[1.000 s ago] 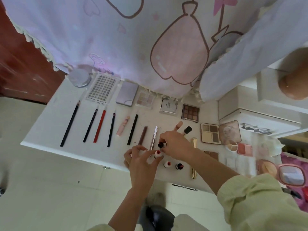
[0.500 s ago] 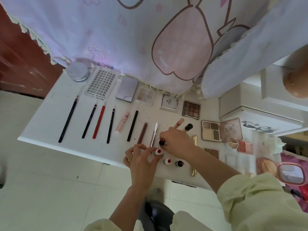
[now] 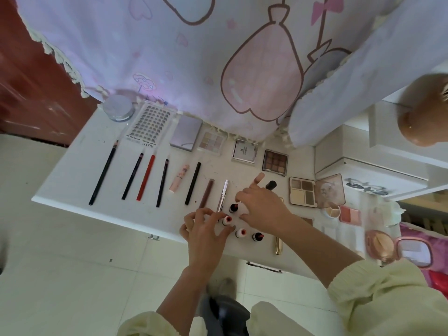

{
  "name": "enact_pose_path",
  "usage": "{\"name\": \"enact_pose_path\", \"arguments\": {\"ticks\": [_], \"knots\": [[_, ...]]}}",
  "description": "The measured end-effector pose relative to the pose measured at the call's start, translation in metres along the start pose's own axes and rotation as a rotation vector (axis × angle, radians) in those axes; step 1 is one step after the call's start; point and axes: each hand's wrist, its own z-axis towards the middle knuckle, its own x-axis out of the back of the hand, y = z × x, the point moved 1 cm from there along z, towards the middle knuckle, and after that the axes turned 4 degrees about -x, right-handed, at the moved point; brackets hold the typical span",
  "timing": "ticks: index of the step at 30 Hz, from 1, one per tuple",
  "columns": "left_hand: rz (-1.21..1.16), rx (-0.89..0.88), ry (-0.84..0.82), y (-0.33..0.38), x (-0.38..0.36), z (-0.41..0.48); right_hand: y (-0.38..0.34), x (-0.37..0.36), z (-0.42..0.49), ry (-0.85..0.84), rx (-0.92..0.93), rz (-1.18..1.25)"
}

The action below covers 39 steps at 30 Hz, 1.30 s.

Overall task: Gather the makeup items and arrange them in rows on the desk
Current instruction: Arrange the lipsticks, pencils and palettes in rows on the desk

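Left grip (image 3: 206,235) clamped on red lipstick (image 3: 227,219), axis upright on desk (image 3: 72,180). Right grip (image 3: 264,209) pinches dark lipstick (image 3: 233,208) just beyond it. 2 loose lipsticks (image 3: 240,232) right of red lipstick, nearer right grip.

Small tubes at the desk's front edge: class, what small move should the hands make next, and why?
Probably set the red-topped tube, pinched by the left hand, down level with the two standing tubes beside it. The right hand holds the dark tube just behind, so the row looks unfinished.

Gold tube (image 3: 278,246) partly hidden under right hand (image 3: 264,209).
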Motion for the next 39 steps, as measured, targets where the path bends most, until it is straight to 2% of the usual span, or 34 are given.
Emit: {"name": "enact_pose_path", "arguments": {"ticks": [7, 14, 17, 23, 27, 33, 39], "knots": [[-0.091, -0.050, -0.011, -0.005, 0.020, -0.011, 0.019, 0.004, -0.032, 0.088, -0.114, 0.025], [-0.203, -0.154, 0.038, 0.020, 0.039, -0.012, 0.023, -0.017, -0.032, 0.016, -0.238, 0.165], [-0.235, -0.182, -0.001, 0.037, 0.046, -0.004, 0.027, -0.015, -0.036, 0.068, -0.302, 0.315], [-0.194, -0.214, -0.160, 0.065, 0.050, 0.004, 0.034, 0.017, -0.069, 0.280, -0.355, 0.773], [-0.170, -0.272, -0.234, 0.081, 0.054, 0.003, 0.032, 0.032, -0.089, 0.301, -0.343, 1.048], [-0.162, -0.397, -0.224, 0.097, 0.055, -0.002, 0.029, 0.031, -0.101, 0.323, -0.347, 1.138], [-0.138, -0.445, -0.251, 0.099, 0.056, -0.006, 0.030, 0.029, -0.104, 0.361, -0.333, 1.054]]}}
